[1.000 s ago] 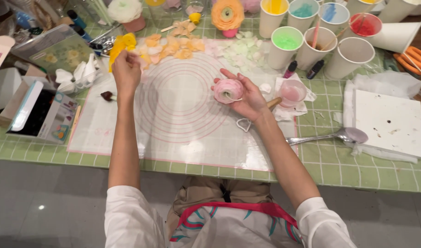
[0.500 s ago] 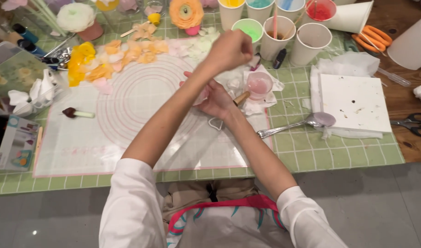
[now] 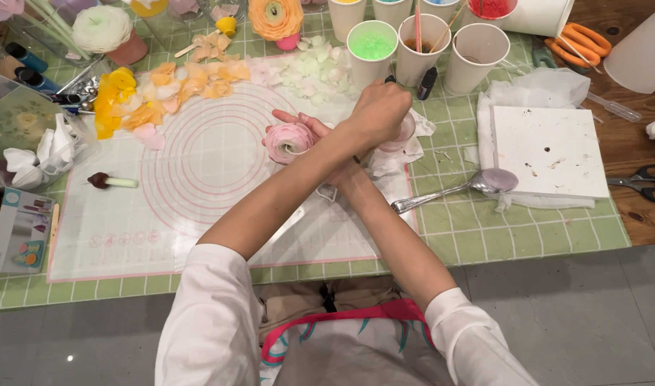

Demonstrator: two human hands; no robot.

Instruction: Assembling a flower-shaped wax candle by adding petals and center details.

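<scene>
My arms are crossed over a translucent mat (image 3: 199, 179) printed with pink circles. My right hand (image 3: 307, 126) reaches left and holds a pink paper-like flower (image 3: 288, 141) just above the mat. My left hand (image 3: 379, 109) reaches right over that arm, its fingers closed over a small pink cup (image 3: 406, 134). It seems to grip a thin brush whose dark end (image 3: 356, 159) shows just below the fist. Loose yellow, orange and pink petals (image 3: 174, 89) lie along the mat's far edge.
Paper cups of coloured liquid (image 3: 370, 46) stand behind my hands. A spoon (image 3: 477, 184) and a white block (image 3: 549, 150) lie to the right, with orange scissors (image 3: 581, 39) and black scissors (image 3: 649, 182) beyond. An orange flower (image 3: 274, 16) and a pale flower (image 3: 98, 27) stand at the back.
My left hand has left the yellow petals at the far left, crossed over my right arm and come down to the small pink cup. The right hand keeps the pink flower.
</scene>
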